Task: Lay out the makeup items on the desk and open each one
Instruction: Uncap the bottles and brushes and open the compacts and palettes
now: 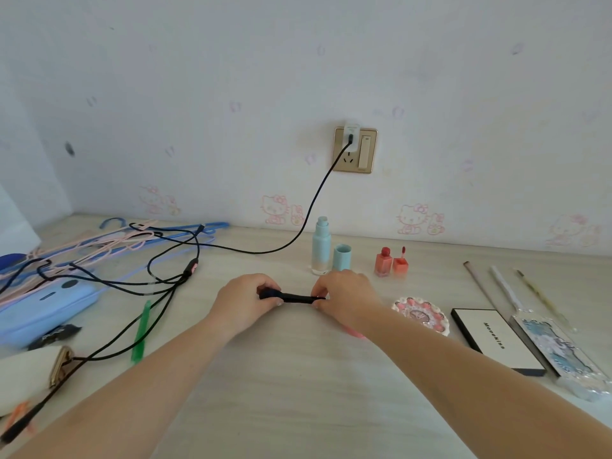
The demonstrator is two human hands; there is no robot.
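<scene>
A slim black makeup pen (293, 297) is held level above the desk's middle. My left hand (246, 301) grips its left end and my right hand (344, 296) grips its right end. Behind them stands a light blue pump bottle (320, 246) with its blue cap (342, 257) off beside it. To the right are a red lip tint bottle (383, 262) and its wand cap (400, 264), standing apart. A round pink compact (422, 314), a white rectangular palette (496, 339) and a glittery blue palette (559, 352) lie at the right.
Three long thin brushes (503, 286) lie at the far right. A black charging cable (291, 240) runs from the wall socket (355, 150) across the desk's left. Hangers (132, 236), a blue case (49, 309), a green strip (141, 329) and a white pouch (29, 372) crowd the left.
</scene>
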